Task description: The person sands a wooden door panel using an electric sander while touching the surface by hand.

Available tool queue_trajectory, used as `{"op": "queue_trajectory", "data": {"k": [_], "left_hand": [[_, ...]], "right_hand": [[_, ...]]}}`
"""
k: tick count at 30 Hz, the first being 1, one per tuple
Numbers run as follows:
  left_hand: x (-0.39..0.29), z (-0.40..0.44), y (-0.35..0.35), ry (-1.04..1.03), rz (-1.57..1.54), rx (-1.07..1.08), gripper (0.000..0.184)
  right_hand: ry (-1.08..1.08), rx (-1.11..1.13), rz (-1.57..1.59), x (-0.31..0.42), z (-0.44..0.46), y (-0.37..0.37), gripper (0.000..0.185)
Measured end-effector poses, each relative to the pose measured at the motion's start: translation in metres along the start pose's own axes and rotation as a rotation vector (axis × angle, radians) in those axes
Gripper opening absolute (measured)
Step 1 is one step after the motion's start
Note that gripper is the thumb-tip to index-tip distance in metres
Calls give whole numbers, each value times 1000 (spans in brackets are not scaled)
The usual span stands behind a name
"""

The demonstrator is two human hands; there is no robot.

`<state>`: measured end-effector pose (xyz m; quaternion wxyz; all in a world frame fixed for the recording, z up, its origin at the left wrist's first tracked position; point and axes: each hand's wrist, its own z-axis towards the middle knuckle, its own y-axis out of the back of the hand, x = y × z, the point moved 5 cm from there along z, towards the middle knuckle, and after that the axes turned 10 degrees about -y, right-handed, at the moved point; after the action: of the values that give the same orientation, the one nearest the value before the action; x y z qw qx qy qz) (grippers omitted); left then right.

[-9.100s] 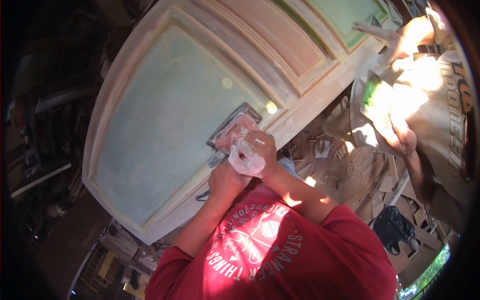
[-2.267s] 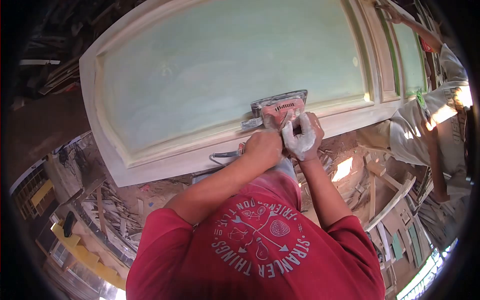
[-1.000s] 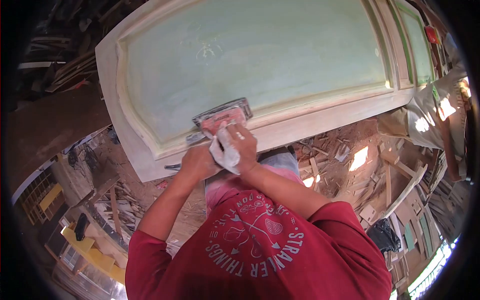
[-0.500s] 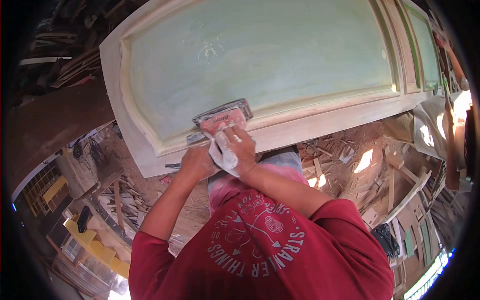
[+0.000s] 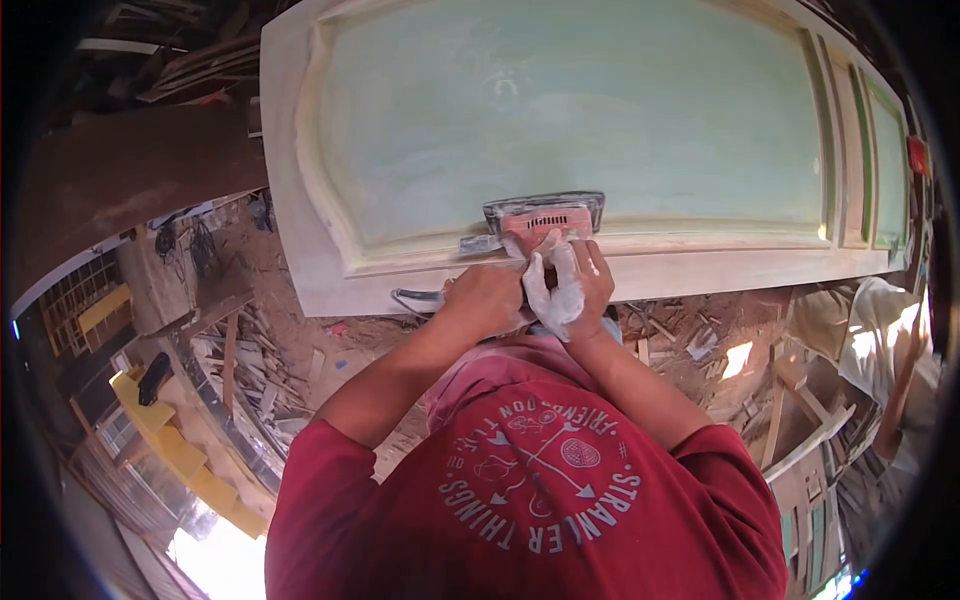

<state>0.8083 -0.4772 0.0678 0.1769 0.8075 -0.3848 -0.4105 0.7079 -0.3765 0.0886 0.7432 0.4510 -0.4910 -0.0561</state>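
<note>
Panel [image 5: 640,120]: showing pale green inside whitish moulding [image 5: 312,170]
Sander [image 5: 548,222]: resting at its near edge
Right hand [image 5: 582,285]: gripping sander
Left hand [image 5: 485,300]: curling alongside, grasp unclear
Floor [image 5: 272,275]: lying under wood scraps [image 5: 262,375]

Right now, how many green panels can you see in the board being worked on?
2. The large panel, with the sander at its near edge, and a smaller panel toward the right end of the board. Others may lie out of view.
</note>
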Motion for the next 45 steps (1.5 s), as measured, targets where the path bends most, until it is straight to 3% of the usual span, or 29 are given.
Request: {"op": "queue_trajectory", "data": {"k": [7,10,13,16,18,19,22,28,31,34,40,45], "left_hand": [[64,-48,-9,-62,-1,-48,53],[109,-82,-15,-69,12,-32,53],[146,-111,-14,-70,-1,-27,53],[172,-137,-7,-153,-70,-239,53],[186,-146,-13,-119,-16,-114,52],[190,-146,-15,-104,12,-55,51],[188,-148,-15,-168,16,-169,49],[180,-143,-21,-243,59,-177,46],[205,-158,-20,-211,-65,-337,46],[215,-166,-11,-149,-50,-226,46],[197,-155,-12,-223,31,-150,47],[212,-168,-5,-209,-11,-183,48]], "right_hand": [[20,-1,-22,52,-22,-55,20],[51,7,-33,90,-37,-90,29],[25,-4,-15,132,-42,-118,19],[27,-3,-29,157,-49,-142,19],[21,26,-45,168,-55,-152,25],[20,37,-54,170,-55,-155,29],[-15,44,-82,171,-59,-157,31],[-12,15,-79,168,-55,-151,15],[22,17,-31,186,-54,-167,17],[45,-10,-40,201,-53,-175,17],[-3,13,-76,193,-53,-163,16],[-26,25,-97,202,-57,-174,23]]}}
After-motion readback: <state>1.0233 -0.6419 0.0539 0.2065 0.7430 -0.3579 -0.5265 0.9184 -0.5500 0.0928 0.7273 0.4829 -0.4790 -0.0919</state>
